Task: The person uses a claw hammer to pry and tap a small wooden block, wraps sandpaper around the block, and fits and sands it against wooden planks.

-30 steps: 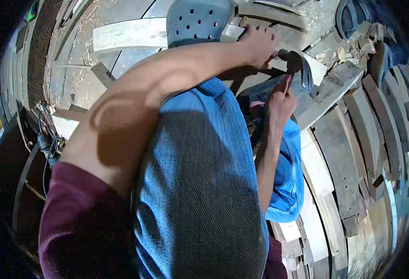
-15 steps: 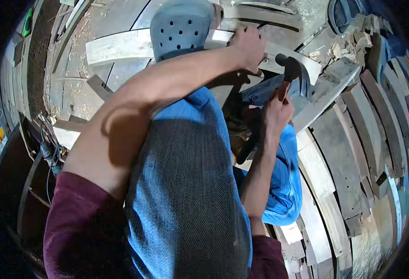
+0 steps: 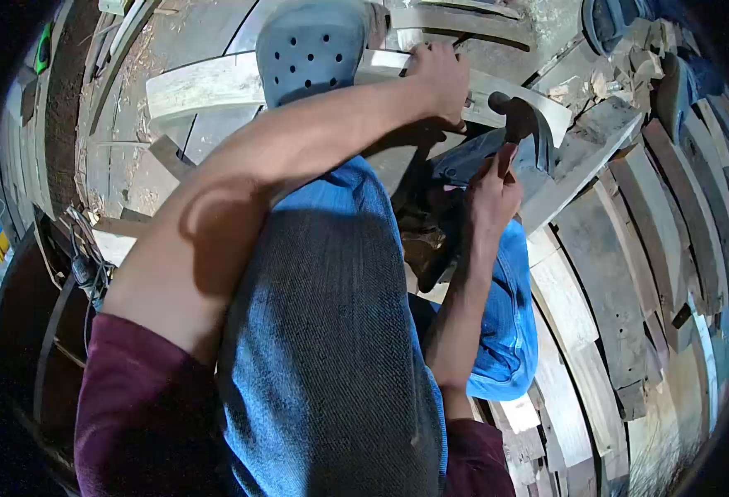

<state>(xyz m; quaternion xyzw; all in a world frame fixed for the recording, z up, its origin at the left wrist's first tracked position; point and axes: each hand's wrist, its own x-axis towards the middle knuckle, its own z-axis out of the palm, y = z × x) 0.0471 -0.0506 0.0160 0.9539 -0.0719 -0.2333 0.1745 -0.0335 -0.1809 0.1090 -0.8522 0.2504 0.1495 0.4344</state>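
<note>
The right hand [image 3: 495,195] gripped the hammer [image 3: 520,116] with its fingers closed around the handle, close below the head. The handle pointed up the view from the hand. The head lay across it, with the round face toward the upper left and the claw curving down on the right. In the view, the head was located at the right end of the pale plank [image 3: 199,89]; contact between the two could not be determined. The plank's long axis ran from left to right, sloping slightly down at the right. The left hand [image 3: 441,83] rested at the plank with its fingers curled; whether they pinched anything could not be determined.

The plank lay over a grey floor [image 3: 195,41] with scattered shavings [image 3: 145,186]. A grey beam [image 3: 584,170] stood diagonally just right of the hammer. Boards [image 3: 605,282] were laid close together along the right, and cables [image 3: 91,269] hung in a tangle at the left.

A clog [image 3: 311,54] covered part of the plank. The jeans [image 3: 323,323] blocked the lower centre. The hammer's lower handle was concealed by the right hand. The view's corners were black.
</note>
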